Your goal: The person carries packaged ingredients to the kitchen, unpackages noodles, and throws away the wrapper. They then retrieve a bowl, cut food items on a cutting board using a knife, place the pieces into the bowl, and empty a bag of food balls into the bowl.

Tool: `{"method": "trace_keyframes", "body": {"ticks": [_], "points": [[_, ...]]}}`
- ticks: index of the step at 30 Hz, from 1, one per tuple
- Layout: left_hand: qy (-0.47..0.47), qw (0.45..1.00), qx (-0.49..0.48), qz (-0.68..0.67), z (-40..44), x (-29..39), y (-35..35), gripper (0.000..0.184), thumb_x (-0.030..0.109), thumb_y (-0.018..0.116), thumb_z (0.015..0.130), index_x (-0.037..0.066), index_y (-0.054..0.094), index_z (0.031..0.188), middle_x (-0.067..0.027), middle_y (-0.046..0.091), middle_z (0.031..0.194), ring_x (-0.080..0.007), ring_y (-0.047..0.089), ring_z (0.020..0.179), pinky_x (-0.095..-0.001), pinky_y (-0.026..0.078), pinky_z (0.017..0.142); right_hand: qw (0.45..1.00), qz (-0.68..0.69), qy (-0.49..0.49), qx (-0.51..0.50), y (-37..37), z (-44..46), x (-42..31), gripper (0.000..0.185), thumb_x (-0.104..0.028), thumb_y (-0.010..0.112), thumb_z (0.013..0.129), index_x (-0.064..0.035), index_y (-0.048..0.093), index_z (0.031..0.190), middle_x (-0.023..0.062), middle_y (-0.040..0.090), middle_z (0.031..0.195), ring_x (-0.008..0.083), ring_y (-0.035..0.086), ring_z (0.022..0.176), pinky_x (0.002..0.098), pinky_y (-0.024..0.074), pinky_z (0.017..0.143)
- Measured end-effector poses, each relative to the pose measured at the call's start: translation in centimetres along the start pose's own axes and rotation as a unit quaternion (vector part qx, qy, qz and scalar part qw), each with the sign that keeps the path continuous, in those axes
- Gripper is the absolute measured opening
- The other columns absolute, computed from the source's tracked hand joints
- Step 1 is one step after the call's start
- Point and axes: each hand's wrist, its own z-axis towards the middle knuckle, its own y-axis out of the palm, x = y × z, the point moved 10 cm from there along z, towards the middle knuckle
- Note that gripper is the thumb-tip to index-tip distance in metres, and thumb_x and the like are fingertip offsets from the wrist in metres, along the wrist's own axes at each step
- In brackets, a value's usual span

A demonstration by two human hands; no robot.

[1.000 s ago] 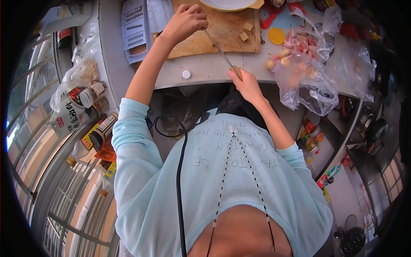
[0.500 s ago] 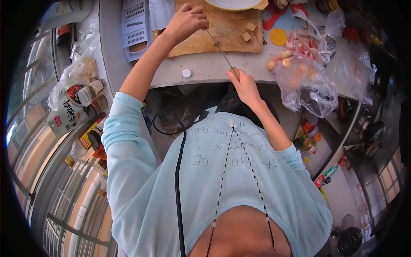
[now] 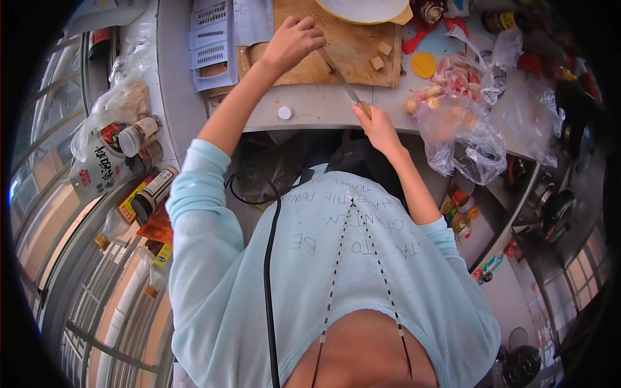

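My right hand (image 3: pixel 380 128) is closed around the wooden handle of a knife (image 3: pixel 348 86) at the counter's front edge. The blade slants up and left over a wooden cutting board (image 3: pixel 294 68), part of its flat side showing. At the blade's far end, my left hand (image 3: pixel 295 45) has its fingers curled in and closed on the blade; the fingertips are hidden. Small pale cubes of food (image 3: pixel 378 63) lie on the board, right of the blade. A pale bowl (image 3: pixel 365 8) with a yellow rim rests at the board's back edge.
Left of the board lies a white grater (image 3: pixel 212 45). A white cap (image 3: pixel 284 113) sits near the counter's edge. On the right, a plastic bag (image 3: pixel 462 139) with pinkish food overhangs the edge, beside a yellow disc (image 3: pixel 424 65). Jars (image 3: pixel 139 136) and packets stand far left.
The knife has turned, so more of the blade's flat side shows. Both hands stay at its two ends. The whole view has shifted slightly.
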Motion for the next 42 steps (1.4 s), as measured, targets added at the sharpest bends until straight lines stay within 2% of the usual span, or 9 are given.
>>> {"method": "trace_keyframes", "body": {"ticks": [3, 5, 8, 15, 21, 27, 33, 40, 42], "points": [[-0.188, 0.969, 0.137, -0.084, -2.0, -0.4, -3.2, 0.06, 0.011, 0.07, 0.064, 0.013, 0.046, 0.119, -0.0041, 0.053, 0.105, -0.0217, 0.05, 0.097, -0.033, 0.041, 0.081, 0.99, 0.117, 0.058, -0.045, 0.3, 0.0, 0.5, 0.042, -0.039, 0.05, 0.088, 0.0002, 0.048, 0.071, 0.0093, 0.05, 0.055, 0.0231, 0.047, 0.049, 0.0321, 0.0395, 0.049], [-0.368, 0.862, 0.246, -0.248, -6.7, -1.8, -0.9, 0.075, 0.007, 0.076, 0.058, 0.009, 0.039, 0.123, -0.0088, 0.053, 0.105, -0.0239, 0.051, 0.097, -0.0339, 0.042, 0.081, 0.978, 0.184, 0.077, -0.064, 0.6, -0.3, 0.5, 0.038, -0.037, 0.049, 0.089, -0.0024, 0.047, 0.073, 0.0022, 0.044, 0.054, 0.0125, 0.041, 0.045, 0.0256, 0.0343, 0.043], [-0.404, 0.85, 0.119, -0.316, -7.6, -0.4, 4.7, 0.086, 0.003, 0.078, 0.052, 0.003, 0.033, 0.125, -0.0137, 0.053, 0.102, -0.0277, 0.051, 0.096, -0.034, 0.043, 0.082, 0.975, 0.21, 0.043, -0.06, 0.5, -0.7, -0.1, 0.032, -0.034, 0.05, 0.089, -0.0052, 0.048, 0.076, -0.0032, 0.039, 0.054, 0.0041, 0.035, 0.043, 0.0198, 0.0288, 0.038], [-0.323, 0.898, 0.077, -0.289, -5.0, 1.4, 4.5, 0.083, 0.002, 0.077, 0.053, 0.008, 0.036, 0.125, -0.0145, 0.052, 0.103, -0.0293, 0.052, 0.094, -0.0369, 0.046, 0.077, 0.959, 0.281, 0.025, -0.008, -2.3, -3.6, -2.1, 0.031, -0.032, 0.052, 0.089, -0.0034, 0.05, 0.076, -0.0022, 0.042, 0.056, 0.0044, 0.037, 0.044, 0.0208, 0.0306, 0.038], [-0.228, 0.939, -0.062, -0.25, -3.9, 3.2, 6.7, 0.033, 0.006, 0.066, 0.068, 0.013, 0.059, 0.099, -0.0046, 0.054, 0.104, -0.0286, 0.053, 0.094, -0.0368, 0.047, 0.075, 0.964, 0.265, 0.006, 0.025, -5.0, -5.5, -2.5, 0.028, -0.029, 0.05, 0.09, -0.0031, 0.051, 0.08, -0.0025, 0.043, 0.057, 0.003, 0.038, 0.044, 0.019, 0.0293, 0.038], [-0.296, 0.907, 0.012, -0.3, -3.5, 1.9, 5.2, 0.01, 0.006, 0.066, 0.069, 0.005, 0.062, 0.078, -0.0053, 0.06, 0.092, -0.0247, 0.059, 0.074, -0.0342, 0.047, 0.063, 0.936, 0.35, -0.011, 0.043, -6.6, -8.9, -4.2, 0.025, -0.025, 0.051, 0.09, -0.002, 0.05, 0.08, -0.0035, 0.041, 0.056, 0.0024, 0.036, 0.044, 0.0191, 0.0292, 0.039], [-0.277, 0.895, 0.202, -0.285, 4.4, -1.7, -3.6, 0.009, 0.008, 0.063, 0.071, 0.006, 0.062, 0.08, -0.007, 0.06, 0.095, -0.0234, 0.058, 0.078, -0.0365, 0.048, 0.068, 0.868, 0.487, -0.038, 0.088, -9.1, -11.6, -5.9, 0.026, -0.026, 0.047, 0.092, -0.0031, 0.045, 0.081, 0.0002, 0.042, 0.06, 0.0033, 0.038, 0.046, 0.0178, 0.0305, 0.04], [-0.079, 0.987, 0.074, -0.115, 8.2, 4.6, 0.8, 0.026, 0.014, 0.069, 0.065, 0.012, 0.06, 0.089, -0.0053, 0.056, 0.095, -0.0264, 0.051, 0.091, -0.0371, 0.046, 0.074, 0.858, 0.493, -0.058, 0.132, -12.5, -13.5, -7.5, 0.029, -0.031, 0.043, 0.093, -0.0043, 0.044, 0.082, 0.0012, 0.043, 0.06, 0.0046, 0.039, 0.045, 0.0183, 0.0332, 0.041], [-0.168, 0.969, 0.041, -0.175, 6.2, 6.2, 3.1, 0.039, 0.015, 0.072, 0.063, 0.01, 0.054, 0.098, -0.0061, 0.057, 0.095, -0.0272, 0.053, 0.089, -0.0367, 0.046, 0.074, 0.86, 0.49, -0.046, 0.136, -12.5, -13.8, -7.0, 0.029, -0.031, 0.044, 0.093, -0.0044, 0.044, 0.081, 0.001, 0.043, 0.06, 0.0045, 0.039, 0.045, 0.0182, 0.0328, 0.04]]}}
